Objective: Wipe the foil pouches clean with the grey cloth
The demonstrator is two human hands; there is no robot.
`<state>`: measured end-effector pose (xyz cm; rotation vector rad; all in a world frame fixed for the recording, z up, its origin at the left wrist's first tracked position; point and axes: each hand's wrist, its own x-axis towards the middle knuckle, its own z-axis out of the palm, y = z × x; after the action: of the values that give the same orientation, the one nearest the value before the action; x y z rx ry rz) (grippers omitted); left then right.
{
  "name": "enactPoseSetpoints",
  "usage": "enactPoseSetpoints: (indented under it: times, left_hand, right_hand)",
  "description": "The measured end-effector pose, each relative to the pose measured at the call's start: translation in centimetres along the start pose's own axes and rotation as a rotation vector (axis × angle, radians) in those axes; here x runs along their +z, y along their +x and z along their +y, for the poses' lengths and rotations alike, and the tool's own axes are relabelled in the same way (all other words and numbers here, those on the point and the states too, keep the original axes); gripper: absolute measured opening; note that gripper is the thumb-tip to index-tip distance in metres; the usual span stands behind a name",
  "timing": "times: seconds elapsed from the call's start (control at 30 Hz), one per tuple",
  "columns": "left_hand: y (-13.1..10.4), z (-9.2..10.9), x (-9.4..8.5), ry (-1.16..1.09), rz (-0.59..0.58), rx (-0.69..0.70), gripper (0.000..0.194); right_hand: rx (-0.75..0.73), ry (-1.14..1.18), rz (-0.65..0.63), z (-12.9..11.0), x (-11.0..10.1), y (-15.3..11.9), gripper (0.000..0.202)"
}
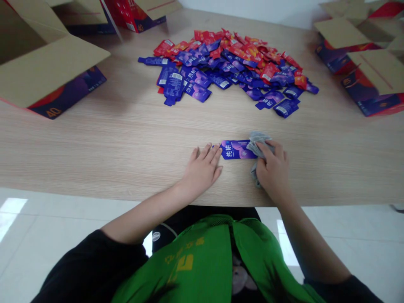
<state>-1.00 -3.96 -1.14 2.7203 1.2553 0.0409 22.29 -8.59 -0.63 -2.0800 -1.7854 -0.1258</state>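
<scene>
A purple pouch [235,150] with white characters lies flat on the table in front of me. My left hand [202,168] rests palm down, fingers stretched out, its fingertips touching the pouch's narrow left end. In my right hand [274,166] a crumpled grey cloth [259,139] is bunched up, pressed against the pouch's right end and covering it. Part of the cloth also hangs out below the fingers. Farther back spreads a heap of similar purple pouches [196,77], mixed with red pouches [217,40] toward its rear.
A large open carton [66,94] stands at the left, its flap reaching over the table [104,139]. Another red carton [135,17] is behind it. At the right back are more open cartons [372,90]. The table's front edge runs just before my body.
</scene>
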Motion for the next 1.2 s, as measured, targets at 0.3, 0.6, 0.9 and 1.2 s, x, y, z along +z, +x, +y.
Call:
enactPoseSetpoints:
  times: [0.3,0.6,0.9,1.2]
  left_hand:
    - [-0.1,-0.1,-0.1,0.006,-0.001,0.010,0.058]
    - [0.0,-0.1,-0.2,0.015,-0.036,0.000,0.060]
    - [-0.1,0.0,-0.2,0.026,0.010,-0.004,0.060]
    - [-0.2,-0.1,-0.2,0.021,0.012,0.007,0.059]
  right_hand:
    - [-0.305,0.049,-0.220,-3.9,0.5,-0.7,0.052]
    - [-0.070,0.060,-0.168,1.9,-1.0,-1.5,0.050]
    - [-0.160,0.185,-0.086,-3.8,-0.5,1.7,0.054]
    - [-0.091,-0.111,-0.225,-7.1,2.3,0.9,0.057]
